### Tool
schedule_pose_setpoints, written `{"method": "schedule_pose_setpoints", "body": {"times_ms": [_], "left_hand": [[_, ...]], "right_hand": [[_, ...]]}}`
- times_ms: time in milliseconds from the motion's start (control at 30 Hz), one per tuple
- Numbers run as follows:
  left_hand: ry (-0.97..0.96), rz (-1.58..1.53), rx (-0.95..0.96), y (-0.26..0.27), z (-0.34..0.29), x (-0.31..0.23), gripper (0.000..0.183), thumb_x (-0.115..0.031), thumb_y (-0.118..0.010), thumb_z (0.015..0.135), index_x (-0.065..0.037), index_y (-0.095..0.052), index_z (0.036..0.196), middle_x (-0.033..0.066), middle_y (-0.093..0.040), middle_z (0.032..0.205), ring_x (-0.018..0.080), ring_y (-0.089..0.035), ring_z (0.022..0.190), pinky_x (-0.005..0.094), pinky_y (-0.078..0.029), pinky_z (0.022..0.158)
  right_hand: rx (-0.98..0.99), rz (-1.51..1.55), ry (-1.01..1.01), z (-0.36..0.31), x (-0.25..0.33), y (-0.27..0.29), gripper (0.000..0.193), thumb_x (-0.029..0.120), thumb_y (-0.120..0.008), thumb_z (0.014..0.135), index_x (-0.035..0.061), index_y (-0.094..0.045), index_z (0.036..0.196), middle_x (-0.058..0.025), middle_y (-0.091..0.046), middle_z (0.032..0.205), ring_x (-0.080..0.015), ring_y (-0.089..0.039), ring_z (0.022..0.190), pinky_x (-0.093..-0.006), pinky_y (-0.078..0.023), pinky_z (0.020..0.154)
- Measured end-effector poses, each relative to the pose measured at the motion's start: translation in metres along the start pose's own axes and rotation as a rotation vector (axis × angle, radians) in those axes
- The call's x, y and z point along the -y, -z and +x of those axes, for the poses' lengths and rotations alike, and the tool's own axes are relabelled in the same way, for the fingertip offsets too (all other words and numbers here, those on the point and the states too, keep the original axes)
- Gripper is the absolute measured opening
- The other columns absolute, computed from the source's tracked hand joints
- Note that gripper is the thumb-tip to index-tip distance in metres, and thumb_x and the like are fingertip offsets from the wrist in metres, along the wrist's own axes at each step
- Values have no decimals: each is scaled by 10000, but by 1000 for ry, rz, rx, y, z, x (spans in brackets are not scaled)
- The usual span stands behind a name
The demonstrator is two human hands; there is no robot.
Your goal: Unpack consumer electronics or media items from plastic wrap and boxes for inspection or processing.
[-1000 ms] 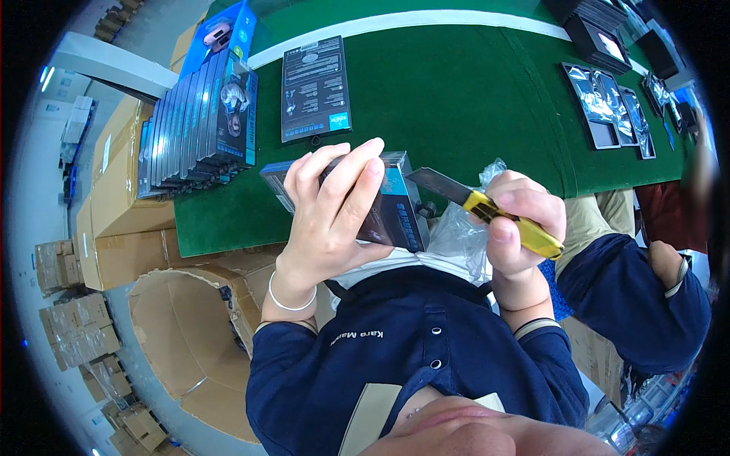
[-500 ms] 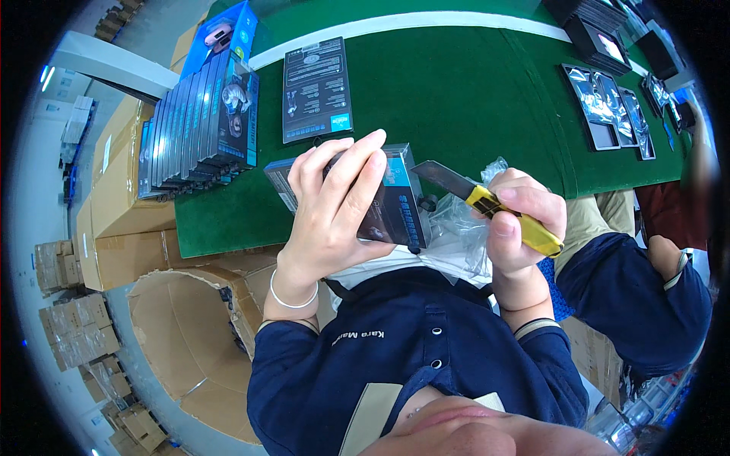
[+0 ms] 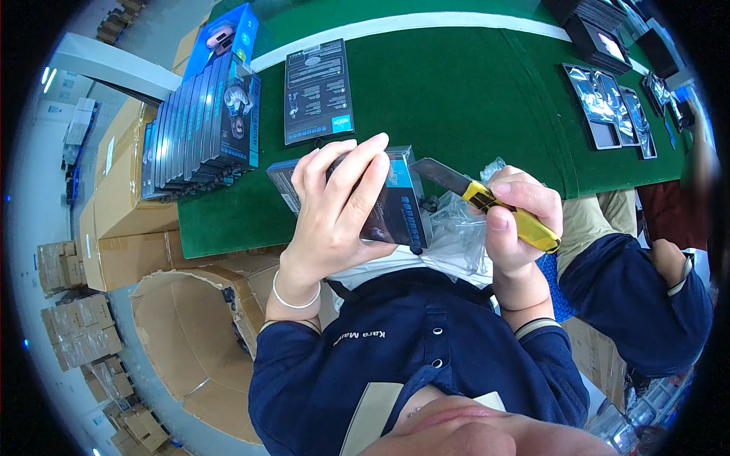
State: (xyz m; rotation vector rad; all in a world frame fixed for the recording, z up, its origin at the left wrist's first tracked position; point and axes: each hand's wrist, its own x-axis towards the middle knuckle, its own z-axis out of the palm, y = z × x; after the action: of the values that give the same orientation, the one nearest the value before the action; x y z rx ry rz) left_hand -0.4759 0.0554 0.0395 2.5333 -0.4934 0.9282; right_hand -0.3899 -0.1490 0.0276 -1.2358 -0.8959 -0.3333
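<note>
Left hand grasping a dark box, its fingers spread over the upper face and the thumb along the near side; the box lies under this palm and projects toward the right hand. The right hand is closed around the yellow handle of a knife, whose bare blade points leftward to the box's right-hand edge; whether blade and box touch cannot be told. Crumpled clear film lies between the hands, below the blade. Beyond the left hand, a flat box rests on the green table. Farther to the left of that hand stands a row of boxes, with a blue box at its far end. An open carton sits below and left of the left hand. Well beyond the right hand, to its right, lie black trays; nearer, on the same side, is a co-worker's sleeve.
</note>
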Motion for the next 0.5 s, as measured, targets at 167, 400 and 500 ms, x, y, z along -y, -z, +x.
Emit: {"method": "schedule_pose_setpoints", "body": {"times_ms": [167, 400, 500], "left_hand": [[-30, 35, 39, 1, 1, 0, 1083, -179, -815, 402, -19, -375, 1379, 190, -474, 1315, 360, -489, 1108, 472, -357, 921], [59, -43, 23, -1, 5, -1, 906, -194, -803, 415, -23, -516, 1258, 99, -493, 1326, 308, -463, 1135, 463, -310, 949], [72, -55, 51, -1, 7, -1, 911, -194, -803, 411, -29, -518, 1260, 91, -493, 1325, 301, -461, 1140, 461, -308, 956]], "right_hand": [[14, 11, 14, 3, -2, 1, 224, 31, -726, 749, -14, -630, 947, -124, -660, 796, -208, -597, 601, -305, -473, 548], [-170, 190, -162, 4, -3, -16, 144, 12, -648, 828, -20, -586, 954, -110, -629, 723, -148, -613, 602, -258, -478, 564], [-44, 82, -32, 0, -12, -14, 138, -9, -643, 819, -20, -592, 947, -104, -635, 756, -149, -609, 602, -261, -482, 573]]}}
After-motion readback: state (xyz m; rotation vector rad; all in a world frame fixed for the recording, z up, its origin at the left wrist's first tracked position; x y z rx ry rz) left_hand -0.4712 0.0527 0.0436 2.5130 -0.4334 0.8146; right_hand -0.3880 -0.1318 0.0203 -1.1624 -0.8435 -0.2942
